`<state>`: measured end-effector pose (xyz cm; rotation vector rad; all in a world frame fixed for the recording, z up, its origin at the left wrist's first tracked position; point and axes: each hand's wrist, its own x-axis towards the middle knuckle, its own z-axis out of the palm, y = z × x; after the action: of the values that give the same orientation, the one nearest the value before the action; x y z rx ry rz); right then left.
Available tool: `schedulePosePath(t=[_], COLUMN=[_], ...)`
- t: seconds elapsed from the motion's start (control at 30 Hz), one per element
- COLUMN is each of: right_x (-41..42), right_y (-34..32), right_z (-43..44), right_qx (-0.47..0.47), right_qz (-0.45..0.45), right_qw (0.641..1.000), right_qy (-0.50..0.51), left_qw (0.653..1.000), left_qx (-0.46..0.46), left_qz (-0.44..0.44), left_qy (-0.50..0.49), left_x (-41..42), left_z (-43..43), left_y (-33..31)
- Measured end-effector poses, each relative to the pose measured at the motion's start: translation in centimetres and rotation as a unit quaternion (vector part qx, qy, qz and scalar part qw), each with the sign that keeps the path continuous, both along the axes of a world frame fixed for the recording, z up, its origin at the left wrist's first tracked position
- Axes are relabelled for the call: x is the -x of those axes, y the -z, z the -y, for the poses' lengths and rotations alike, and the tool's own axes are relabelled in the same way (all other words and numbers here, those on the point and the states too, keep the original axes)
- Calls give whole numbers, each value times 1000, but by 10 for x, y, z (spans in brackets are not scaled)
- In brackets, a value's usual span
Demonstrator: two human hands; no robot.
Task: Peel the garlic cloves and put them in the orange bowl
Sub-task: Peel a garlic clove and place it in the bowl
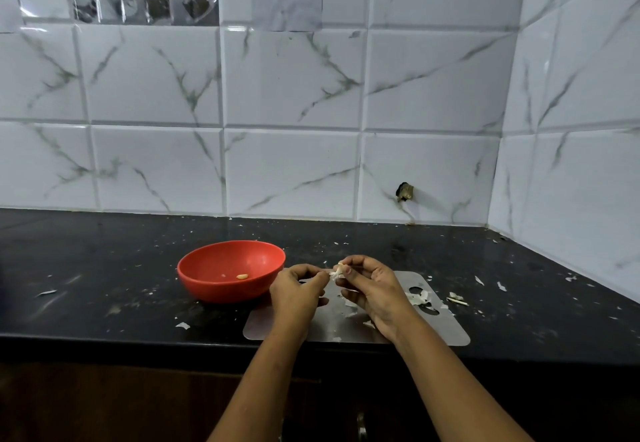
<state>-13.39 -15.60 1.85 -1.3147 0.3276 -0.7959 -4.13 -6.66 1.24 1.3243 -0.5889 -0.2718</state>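
Note:
The orange bowl (211, 268) stands on the black counter, left of my hands, with one peeled clove (242, 276) lying inside it. My right hand (372, 289) pinches a garlic clove (337, 271) with papery white skin between thumb and fingers, above the steel board. My left hand (296, 291) pinches the loose skin at the clove's left side. Both hands hover just right of the bowl's rim.
A steel cutting board (440, 329) lies at the counter's front edge under my hands, with skin scraps and a garlic piece (415, 297) on it. More peel bits (456, 298) scatter over the black counter (104, 296). Tiled walls close the back and right.

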Motion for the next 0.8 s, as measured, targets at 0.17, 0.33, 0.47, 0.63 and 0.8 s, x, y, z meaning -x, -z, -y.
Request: schedulePosePath(t=[0.17,0.33,0.47,0.63,0.8], right_x=[-1,-1,-1,0,1], right_y=[1,2,2,2,2], right_z=[1,1,1,1,0], right_qx=[-14,-19,-15,-2,21], right_qz=[15,20,33,29,34], right_qw=[1000,1000,999,1000,999], right_qy=[-4,15,8,-10,-5], left_qw=[1000,998,994,993,995], left_qx=[1,61,50,39,32], left_qz=[5,-14,87,115,91], left_qy=[0,13,39,12,37], left_x=[1,0,1,0,1], left_z=[0,-3,-4,-2,-3], left_y=[0,0,0,3,2])
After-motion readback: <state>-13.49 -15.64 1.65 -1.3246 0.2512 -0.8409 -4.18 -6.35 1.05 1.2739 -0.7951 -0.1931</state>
